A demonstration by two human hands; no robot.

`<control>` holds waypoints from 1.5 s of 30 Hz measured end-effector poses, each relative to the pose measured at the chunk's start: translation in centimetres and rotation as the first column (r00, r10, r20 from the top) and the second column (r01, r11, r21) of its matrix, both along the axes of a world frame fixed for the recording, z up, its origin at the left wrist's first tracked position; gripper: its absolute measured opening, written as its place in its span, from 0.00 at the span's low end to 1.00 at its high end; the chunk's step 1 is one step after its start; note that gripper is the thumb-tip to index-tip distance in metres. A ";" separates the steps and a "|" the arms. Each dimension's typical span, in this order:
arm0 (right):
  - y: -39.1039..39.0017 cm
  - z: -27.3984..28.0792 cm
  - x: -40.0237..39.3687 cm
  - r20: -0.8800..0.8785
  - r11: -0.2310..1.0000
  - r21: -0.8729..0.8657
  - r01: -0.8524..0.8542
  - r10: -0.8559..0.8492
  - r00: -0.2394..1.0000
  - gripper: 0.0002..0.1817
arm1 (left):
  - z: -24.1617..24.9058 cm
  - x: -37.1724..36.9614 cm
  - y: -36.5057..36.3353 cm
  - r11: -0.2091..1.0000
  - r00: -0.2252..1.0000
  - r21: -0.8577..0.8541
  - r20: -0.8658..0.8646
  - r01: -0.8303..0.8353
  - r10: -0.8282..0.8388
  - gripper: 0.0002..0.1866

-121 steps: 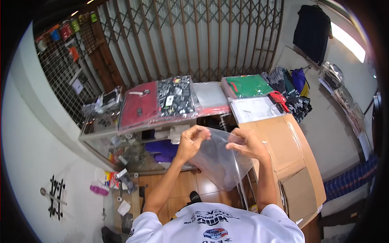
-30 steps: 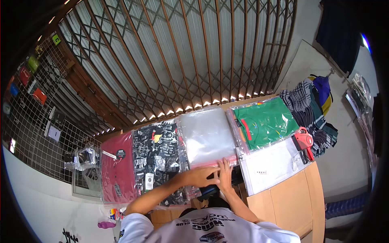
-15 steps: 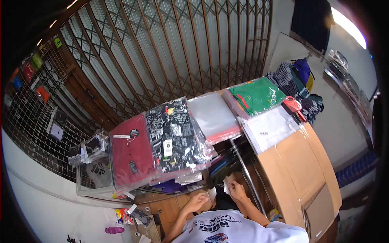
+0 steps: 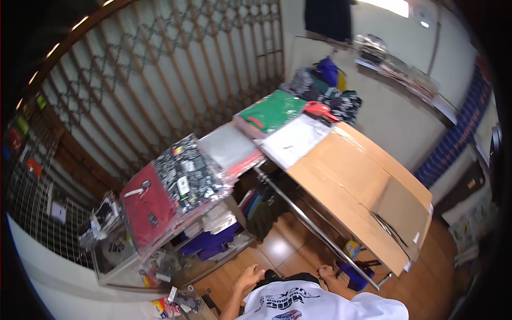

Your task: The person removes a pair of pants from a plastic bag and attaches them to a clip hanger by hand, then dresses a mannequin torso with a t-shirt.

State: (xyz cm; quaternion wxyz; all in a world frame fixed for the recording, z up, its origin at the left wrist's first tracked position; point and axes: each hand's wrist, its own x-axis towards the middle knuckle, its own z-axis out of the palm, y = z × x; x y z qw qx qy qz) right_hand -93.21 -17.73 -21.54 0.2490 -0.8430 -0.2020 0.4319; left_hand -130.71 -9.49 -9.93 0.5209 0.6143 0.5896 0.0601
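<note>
My left hand [image 4: 249, 277] is low in front of my white printed shirt [image 4: 298, 298], its fingers loosely curled with nothing visible in them. To the right, my right hand [image 4: 327, 272] is held low near the shirt; its fingers are small and blurred. Above my left hand are bagged garments, one maroon [image 4: 146, 205] and one black and white patterned [image 4: 188, 173], on a glass case. Clear plastic bags [image 4: 226, 144], a bagged green garment [image 4: 274, 111] and a bagged white one [image 4: 296, 140] lie further right.
A cardboard-covered table [image 4: 354, 170] with a metal rail [image 4: 314, 229] stands at the right. Behind is a folding metal gate [image 4: 176, 80]. A wire grid [image 4: 40, 213] hangs left. Purple cloth [image 4: 210, 245] lies inside the glass case [image 4: 234, 253].
The view has turned right, so the tables appear further left and more floor shows. Both hands are lower; the white item near my right hand no longer shows.
</note>
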 end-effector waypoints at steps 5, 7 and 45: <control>-12.6 -4.4 5.2 -0.267 0.915 -0.112 0.389 -0.404 0.875 0.07 | 4.1 8.4 2.9 0.941 0.948 0.111 -0.059 0.319 -0.314 0.38; -17.2 -2.1 5.6 -0.209 0.861 -0.098 0.499 -0.508 0.836 0.06 | 6.0 12.5 2.8 0.878 0.902 0.209 -0.135 0.431 -0.411 0.37; -35.6 15.4 43.4 -0.073 0.683 0.564 0.464 -0.518 0.852 0.13 | 15.4 68.3 -12.0 0.765 0.854 0.502 -0.508 0.403 -0.117 0.53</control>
